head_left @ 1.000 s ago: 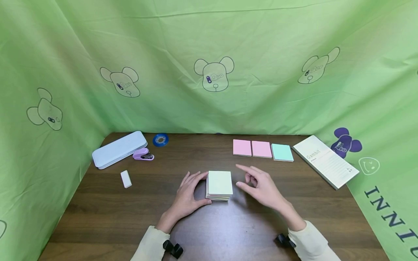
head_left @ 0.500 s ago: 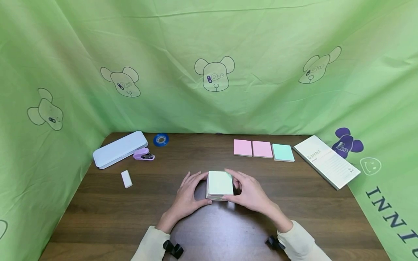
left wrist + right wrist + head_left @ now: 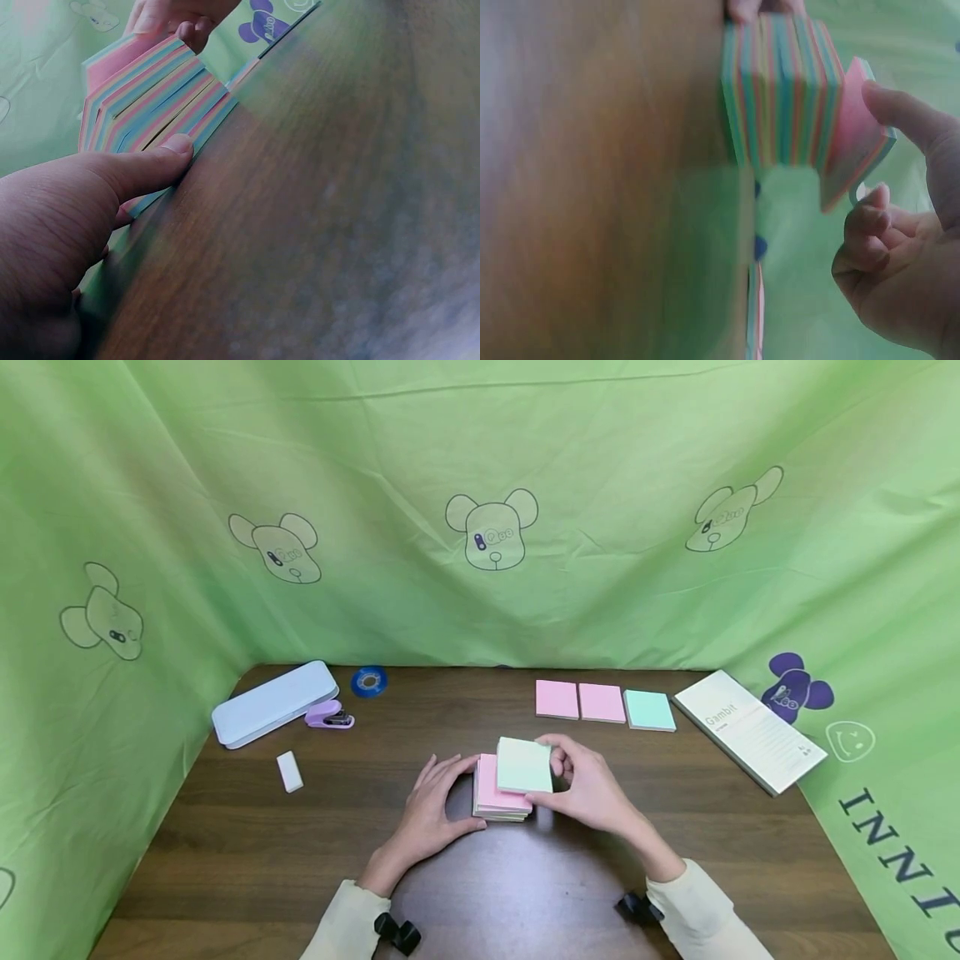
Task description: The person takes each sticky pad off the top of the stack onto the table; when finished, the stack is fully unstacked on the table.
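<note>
A stack of sticky note pads (image 3: 487, 785) stands on the table at the middle of the head view. Its edges show striped layers of pink, green and yellow in both wrist views. My left hand (image 3: 429, 817) holds the stack from the left, thumb at the near side and fingers at the far side. My right hand (image 3: 592, 787) pinches the top sticky note pad (image 3: 523, 766), pale green above, between thumb and fingers. That pad is raised and shifted to the right, baring a pink pad below. In the right wrist view, the lifted pad (image 3: 855, 131) tilts away from the stack.
Two pink sticky note pads (image 3: 556, 699) and a turquoise one (image 3: 649, 710) lie in a row at the back. Right of them is a notebook (image 3: 746, 727). At left are a pale blue case (image 3: 277, 702), purple stapler (image 3: 324, 715), blue tape roll (image 3: 369, 682) and white eraser (image 3: 289, 772).
My right hand came in from the right, gripped the top pad and shifted it up and right off the stack. A pink pad now shows underneath. My left hand stayed put.
</note>
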`<state>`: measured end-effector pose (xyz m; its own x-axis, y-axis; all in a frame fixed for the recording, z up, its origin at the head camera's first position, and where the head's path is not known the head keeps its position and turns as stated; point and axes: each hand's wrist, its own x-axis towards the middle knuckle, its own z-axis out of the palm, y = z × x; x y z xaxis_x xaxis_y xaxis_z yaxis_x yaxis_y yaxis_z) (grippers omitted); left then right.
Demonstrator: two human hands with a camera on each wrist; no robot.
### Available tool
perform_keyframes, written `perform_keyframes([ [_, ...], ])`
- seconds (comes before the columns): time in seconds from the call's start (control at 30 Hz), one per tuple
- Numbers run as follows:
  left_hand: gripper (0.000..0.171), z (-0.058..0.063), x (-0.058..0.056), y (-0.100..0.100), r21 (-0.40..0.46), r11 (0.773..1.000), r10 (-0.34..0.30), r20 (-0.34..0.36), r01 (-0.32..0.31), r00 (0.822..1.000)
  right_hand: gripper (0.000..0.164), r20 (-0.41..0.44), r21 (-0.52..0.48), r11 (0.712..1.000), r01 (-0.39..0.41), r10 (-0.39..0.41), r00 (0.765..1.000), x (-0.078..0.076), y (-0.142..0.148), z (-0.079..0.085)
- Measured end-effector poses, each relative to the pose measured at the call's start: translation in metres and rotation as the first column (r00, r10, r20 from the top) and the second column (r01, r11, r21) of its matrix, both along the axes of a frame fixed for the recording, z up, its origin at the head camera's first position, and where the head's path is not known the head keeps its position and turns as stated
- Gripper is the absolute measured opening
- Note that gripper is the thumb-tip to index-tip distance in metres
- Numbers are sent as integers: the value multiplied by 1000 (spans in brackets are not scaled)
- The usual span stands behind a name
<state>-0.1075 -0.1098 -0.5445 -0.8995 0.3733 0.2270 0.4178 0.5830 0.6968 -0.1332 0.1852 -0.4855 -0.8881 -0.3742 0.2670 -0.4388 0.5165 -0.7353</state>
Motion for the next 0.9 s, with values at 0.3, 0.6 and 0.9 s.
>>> perform_keyframes([
  [0.3,97,1,2,1,-4,1000,5,16,-5,1000,69,39,23,999,43,-44,998,-15,26,-6],
  [0.6,98,0,2,1,1,1000,6,2,-6,1000,75,31,248,963,104,-116,993,-28,48,-21],
  [0.9,98,-1,1,1,-1,1000,3,7,-3,1000,84,-51,308,948,81,-68,996,-43,62,-46],
])
